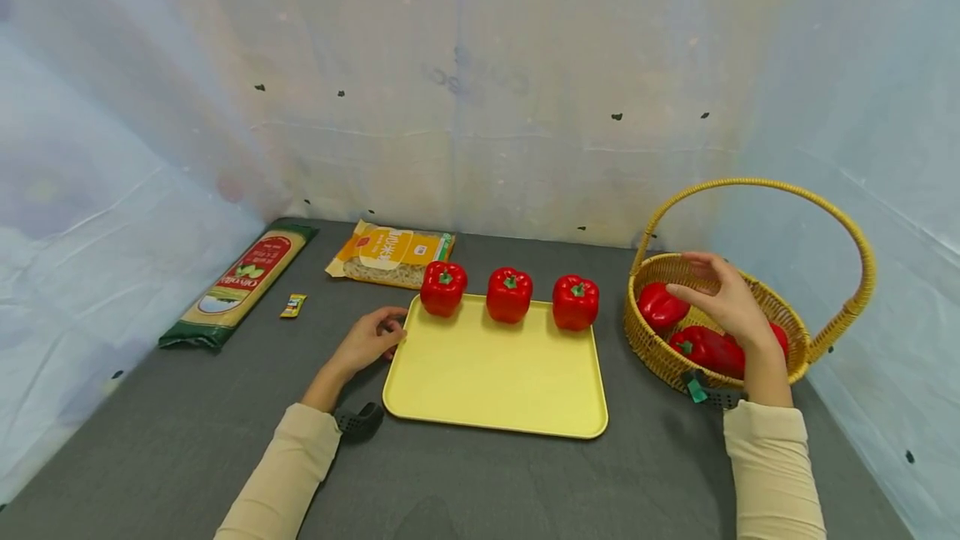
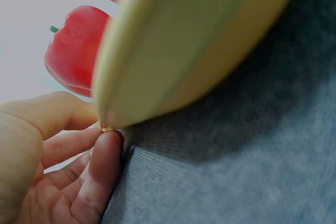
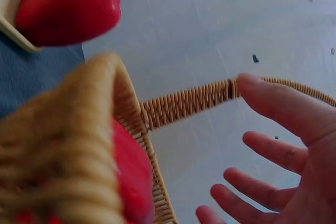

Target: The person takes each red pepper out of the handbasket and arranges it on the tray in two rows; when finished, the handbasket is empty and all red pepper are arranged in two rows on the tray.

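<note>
A yellow tray (image 1: 498, 373) lies on the dark tabletop, with three red bell peppers (image 1: 509, 295) standing in a row along its far side. My left hand (image 1: 372, 335) is at the tray's left edge, pinching the rim between thumb and finger, as the left wrist view shows up close. Over the wicker basket (image 1: 647, 348) on the right hovers my right hand (image 1: 723, 302), its fingers spread and holding nothing. Inside the basket lie several red peppers (image 1: 663, 307), some partly hidden by that hand and wrist. In the right wrist view, the fingers are apart from the peppers.
The basket's tall arched handle (image 1: 757, 182) rises above its rim. Behind the tray lies a yellow bag of grain (image 1: 393, 255). Farther left are a long green-and-tan packet (image 1: 243, 282) and a small yellow wrapper (image 1: 293, 306). Pale sheeting (image 1: 525, 148) hangs behind the table.
</note>
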